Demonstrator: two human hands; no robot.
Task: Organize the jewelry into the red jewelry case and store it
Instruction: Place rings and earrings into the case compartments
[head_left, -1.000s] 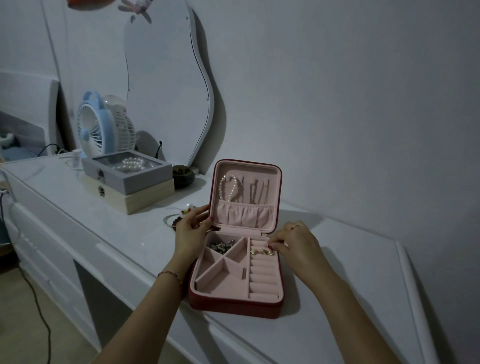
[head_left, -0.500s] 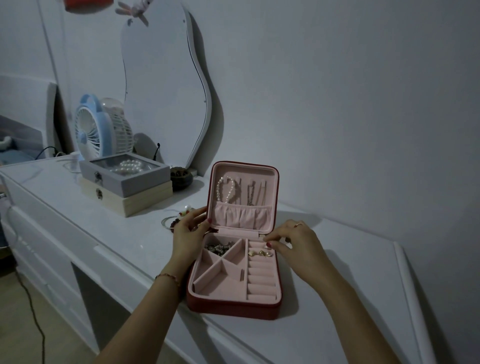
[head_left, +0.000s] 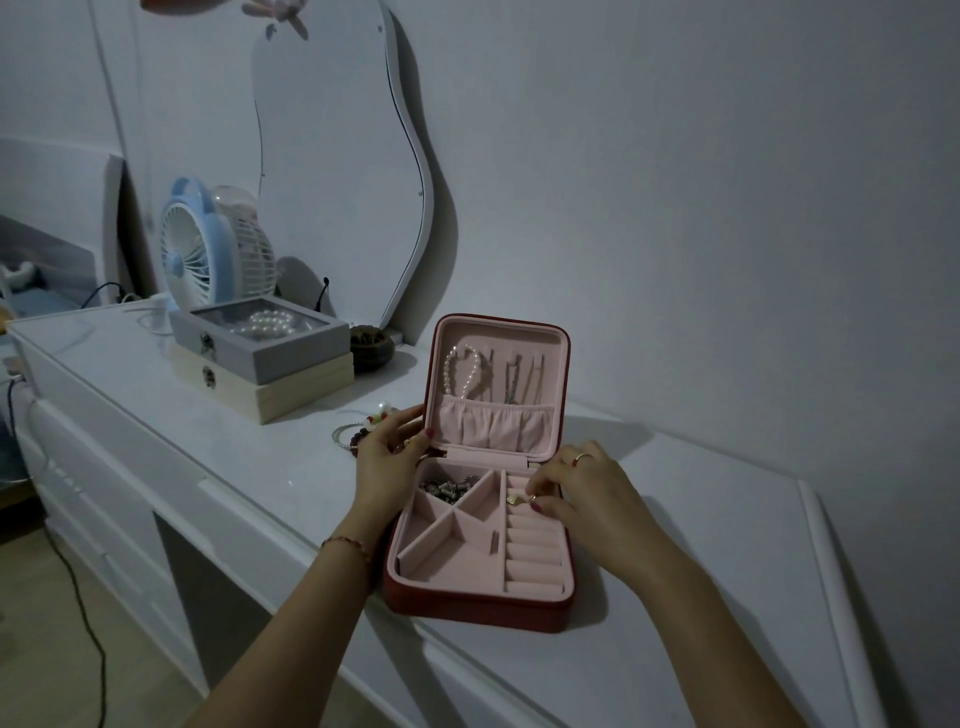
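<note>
The red jewelry case (head_left: 478, 605) lies open on the white dresser, its pink lid upright. A pearl bracelet (head_left: 460, 370) and thin chains (head_left: 519, 376) hang inside the lid. Dark beads (head_left: 448, 489) fill the top-left compartment. My left hand (head_left: 390, 453) holds the case's left edge at the hinge. My right hand (head_left: 582, 493) pinches a small gold piece (head_left: 515, 499) at the top of the ring rolls. Loose bracelets (head_left: 349, 435) and a pearl charm (head_left: 383, 407) lie on the dresser just left of my left hand.
Two stacked boxes, a grey glass-lidded box (head_left: 260, 338) holding pearls on a cream box (head_left: 291, 387), stand at the back left. Behind are a blue fan (head_left: 195, 244), a wavy mirror (head_left: 337, 156) and a dark bowl (head_left: 370, 343). The dresser's front edge (head_left: 291, 540) runs under my left forearm.
My right hand has moved from the case's hinge corner down onto the ring rolls and now pinches the gold piece. My left hand stays at the case's left edge.
</note>
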